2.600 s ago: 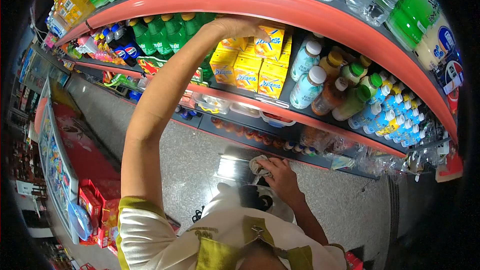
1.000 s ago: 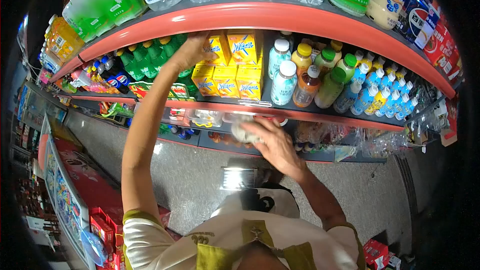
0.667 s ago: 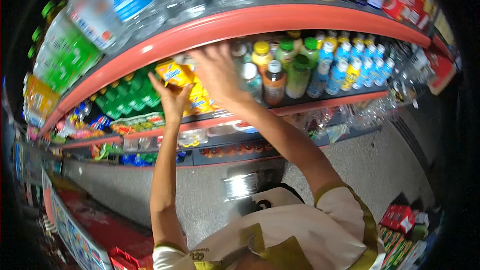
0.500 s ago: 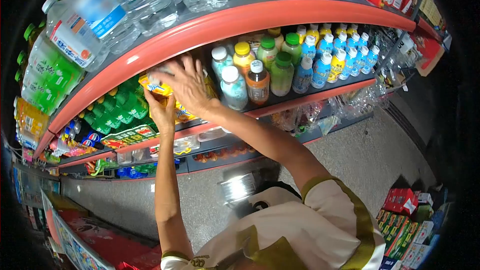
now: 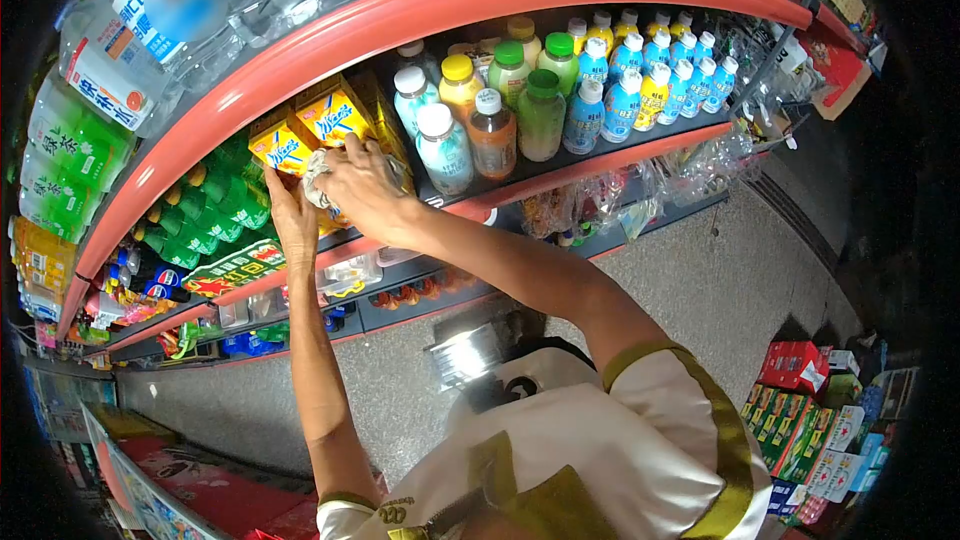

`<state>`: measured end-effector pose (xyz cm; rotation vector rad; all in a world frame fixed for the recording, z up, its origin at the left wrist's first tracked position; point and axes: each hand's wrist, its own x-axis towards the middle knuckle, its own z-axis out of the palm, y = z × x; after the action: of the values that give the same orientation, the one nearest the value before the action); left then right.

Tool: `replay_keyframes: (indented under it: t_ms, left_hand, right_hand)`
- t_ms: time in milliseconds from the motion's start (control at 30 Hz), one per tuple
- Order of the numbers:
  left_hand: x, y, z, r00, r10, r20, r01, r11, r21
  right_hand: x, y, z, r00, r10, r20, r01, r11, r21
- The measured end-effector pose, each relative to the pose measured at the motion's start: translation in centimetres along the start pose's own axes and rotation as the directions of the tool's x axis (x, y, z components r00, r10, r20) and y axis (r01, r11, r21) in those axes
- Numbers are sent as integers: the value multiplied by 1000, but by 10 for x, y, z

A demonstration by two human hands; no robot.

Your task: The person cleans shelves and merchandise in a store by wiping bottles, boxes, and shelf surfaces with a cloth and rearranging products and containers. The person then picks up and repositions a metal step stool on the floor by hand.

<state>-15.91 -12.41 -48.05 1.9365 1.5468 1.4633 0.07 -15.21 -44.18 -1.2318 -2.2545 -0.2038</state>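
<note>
Several yellow drink cartons (image 5: 335,116) are stacked on the middle shelf below the red shelf edge. My left hand (image 5: 292,215) is at the left side of the stack, its fingers against a tilted yellow carton (image 5: 283,147); how firmly it grips is partly hidden. My right hand (image 5: 366,190) is closed round a crumpled pale cloth (image 5: 318,180), which lies against the front of the cartons. Both hands are close together. Green bottles (image 5: 222,202) lie just left of my left hand, and bottles with white and yellow caps (image 5: 443,148) stand right of the stack.
Large water bottles (image 5: 165,10) stand on the upper shelf above the curved red edge (image 5: 440,2). Small blue and yellow bottles (image 5: 652,95) stand in rows at the right. Plastic bags (image 5: 630,190) hang below them. Coloured boxes (image 5: 800,420) are on the floor at lower right.
My right hand rose from low in front of the shelf to the cartons with the cloth. My left hand shifted from above the stack to its left side. The view has swung right.
</note>
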Motion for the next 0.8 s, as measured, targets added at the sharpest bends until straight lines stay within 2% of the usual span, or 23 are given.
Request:
replay_keyframes:
  t_ms: [33, 67, 167, 200, 300, 333, 367, 433, 467, 500, 567, 633, 700, 767, 800]
  left_hand:
    - [2, -5, -1, 1000, -19, 15, 19, 999, -51]
    - [3, -9, -2, 999, -25, 24, 25, 999, -26]
    - [2, -7, -1, 999, 44, -9, -44, 999, 32]
    - [2, -5, -2, 1000, 27, -12, -26, 999, 46]
    - [2, -7, -2, 993, 120, 7, -120, 992, -40]
    - [3, -13, -1, 999, 49, 18, -47, 993, -110]
    - [2, -15, -2, 996, 86, 26, -84, 994, -75]
    - [9, -29, -6, 996, 85, 11, -81, 978, -191]
    - [5, -30, -11, 997, 73, 30, -66, 978, -198]
    - [0, -29, -14, 996, 84, 8, -80, 972, -220]
    - [-20, -8, -25, 982, 174, -73, -180, 980, -87]
    - [-49, 8, -29, 984, 120, -134, -136, 984, -112]
    - [-93, 14, -25, 964, 69, -257, -62, 997, 36]
    - [-148, -9, -5, 941, -144, -306, 72, 970, -234]
    - [-174, -21, 4, 934, -242, -264, 167, 946, -279]
  right_hand:
    - [5, -1, -2, 999, -6, 51, 9, 999, -52]
    - [8, -1, -4, 999, -2, 50, 5, 999, -49]
    - [21, 0, -25, 954, 47, 296, -65, 997, 50]
    - [17, -5, -36, 951, 66, 302, -63, 998, -19]
    - [-8, -27, -43, 1000, -15, 19, 14, 999, 32]
    - [-17, -34, -34, 1000, -23, 4, 22, 993, 112]
    - [-30, -37, -26, 996, -80, -42, 85, 986, 144]
    - [-47, -36, -5, 992, -45, -120, 64, 985, 161]
    - [-54, -28, 0, 997, -42, -62, 56, 969, 240]
    - [-61, -22, -3, 995, -64, -82, 80, 975, 208]
    - [-76, -13, 5, 988, -45, -150, 86, 957, 277]
    - [-93, -6, 12, 989, -14, -149, 49, 970, 237]
    - [-101, 20, 32, 981, -75, -180, 117, 964, 238]
    - [-98, 42, 38, 982, -78, -174, 132, 936, 327]
    - [-96, 45, 35, 982, -105, -157, 149, 943, 297]
